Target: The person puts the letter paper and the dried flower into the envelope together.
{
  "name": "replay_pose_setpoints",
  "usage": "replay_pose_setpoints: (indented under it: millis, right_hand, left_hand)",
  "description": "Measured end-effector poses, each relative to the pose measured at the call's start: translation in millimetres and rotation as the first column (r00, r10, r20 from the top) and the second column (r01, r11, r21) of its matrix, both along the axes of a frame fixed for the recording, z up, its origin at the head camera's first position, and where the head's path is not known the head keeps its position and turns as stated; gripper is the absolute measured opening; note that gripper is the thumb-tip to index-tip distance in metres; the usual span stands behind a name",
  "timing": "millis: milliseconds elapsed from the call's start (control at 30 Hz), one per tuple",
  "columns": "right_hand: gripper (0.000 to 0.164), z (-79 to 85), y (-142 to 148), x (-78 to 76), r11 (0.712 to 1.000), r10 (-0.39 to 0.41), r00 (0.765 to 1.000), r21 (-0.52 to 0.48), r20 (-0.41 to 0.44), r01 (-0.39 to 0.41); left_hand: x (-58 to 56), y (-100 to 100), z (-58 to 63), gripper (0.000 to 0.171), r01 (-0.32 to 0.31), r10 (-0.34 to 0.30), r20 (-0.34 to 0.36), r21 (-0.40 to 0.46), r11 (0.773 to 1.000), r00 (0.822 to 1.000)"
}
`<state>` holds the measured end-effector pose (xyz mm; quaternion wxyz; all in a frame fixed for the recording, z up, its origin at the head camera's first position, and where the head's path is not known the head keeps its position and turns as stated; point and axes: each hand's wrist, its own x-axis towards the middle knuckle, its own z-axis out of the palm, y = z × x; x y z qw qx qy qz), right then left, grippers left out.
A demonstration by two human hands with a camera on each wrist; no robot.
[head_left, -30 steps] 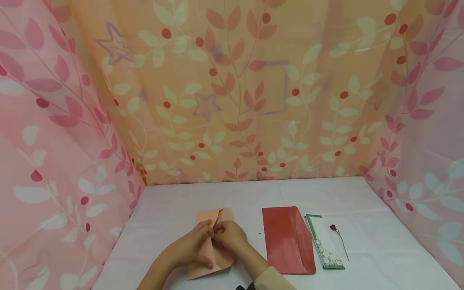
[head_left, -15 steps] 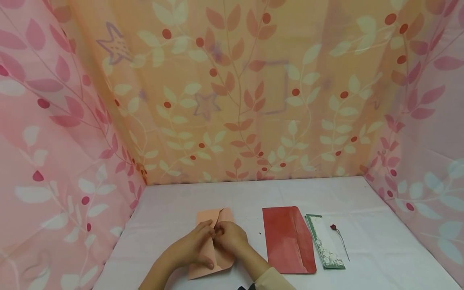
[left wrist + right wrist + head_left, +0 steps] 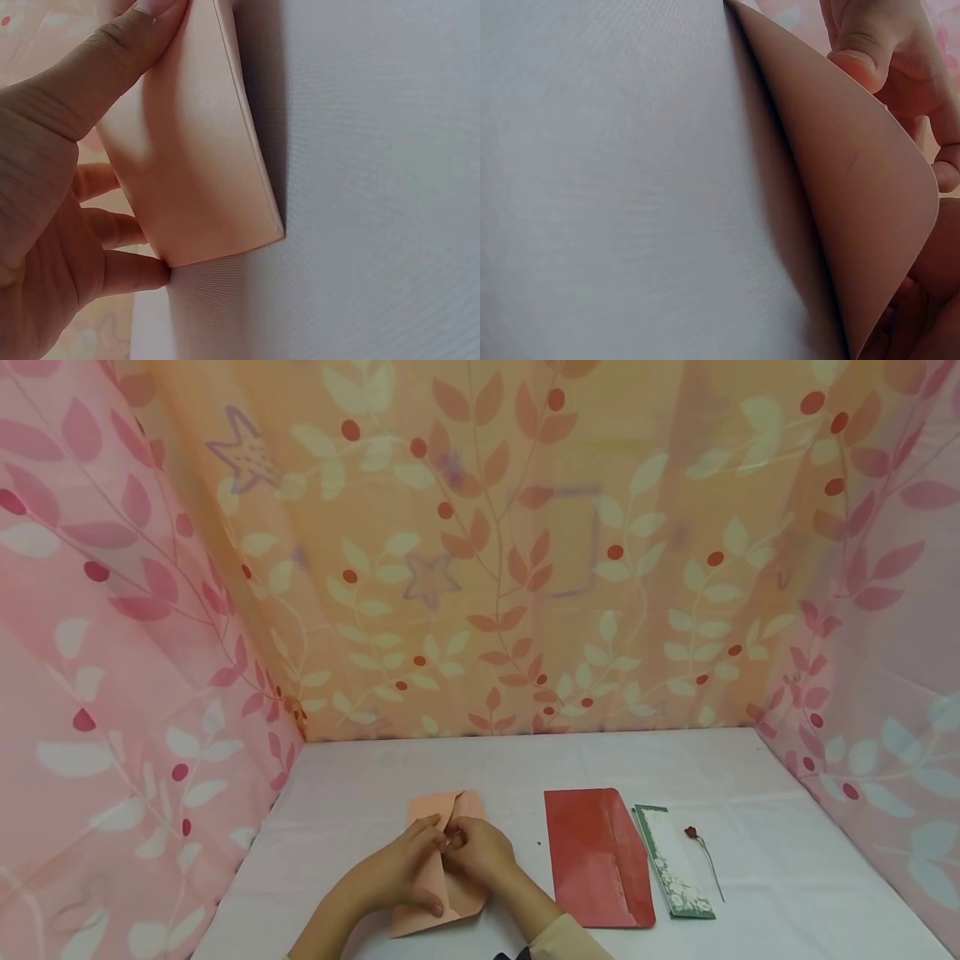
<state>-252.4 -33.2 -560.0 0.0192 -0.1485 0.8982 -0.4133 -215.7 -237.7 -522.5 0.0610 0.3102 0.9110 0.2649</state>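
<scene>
A peach envelope (image 3: 423, 806) lies on the left part of the table with its flap side raised. My left hand (image 3: 393, 870) grips its left side, thumb on the front and fingers along the edges; in the left wrist view the thumb presses the envelope (image 3: 202, 165) and the fingertips meet its lower edge. My right hand (image 3: 482, 857) has its thumb and index finger curled together at the envelope's opening, close to the left fingertips. In the right wrist view the raised flap (image 3: 862, 165) hides most of the right fingers.
Right of the hands lies a red envelope (image 3: 592, 860). Beside it sits a folded card (image 3: 675, 864) with a green border and white flowers, then a small dried rose (image 3: 692, 832) on a thin stem. Patterned cloth (image 3: 480, 568) encloses the white table (image 3: 525, 760) on three sides.
Both hands and the peach envelope hold nearly the same position. The whole head view has shifted slightly.
</scene>
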Motion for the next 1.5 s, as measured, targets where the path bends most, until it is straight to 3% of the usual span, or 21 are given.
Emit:
replay_pose_setpoints:
  millis: [333,467,633,867,1033,1500]
  right_hand:
    - [0.02,3.2,2.7,3.3,1.0,0.01,1.0,0.006,0.007,-0.01]
    - [0.023,6.1,4.9,4.3,0.995,0.056,0.996,-0.089,0.069,-0.049]
    - [0.027,5.6,7.1,6.5,0.967,0.129,0.985,-0.235,0.116,-0.099]
    - [0.028,8.9,12.8,11.7,0.923,0.165,0.969,-0.376,0.185,-0.086]
    - [0.03,11.7,17.0,14.2,0.918,0.172,0.964,-0.388,0.204,-0.081]
    - [0.03,23.2,35.7,21.6,0.948,0.138,0.966,-0.312,0.219,-0.064]
  left_hand:
    - [0.7,3.3,0.5,0.077,0.01,-0.01,0.007,0.005,1.0,1.0]
    - [0.9,2.7,-0.2,0.077,-0.011,0.011,0.008,-0.005,1.0,1.0]
    - [2.7,3.2,0.2,0.076,-0.037,0.038,0.022,-0.015,0.999,0.999]
    - [4.0,5.1,0.4,0.076,-0.057,0.058,0.054,-0.022,0.998,0.997]
    - [3.8,6.1,0.0,0.074,-0.064,0.065,0.054,-0.023,0.998,0.996]
    - [1.3,5.2,-4.0,0.072,-0.051,0.051,0.009,-0.048,0.998,0.999]
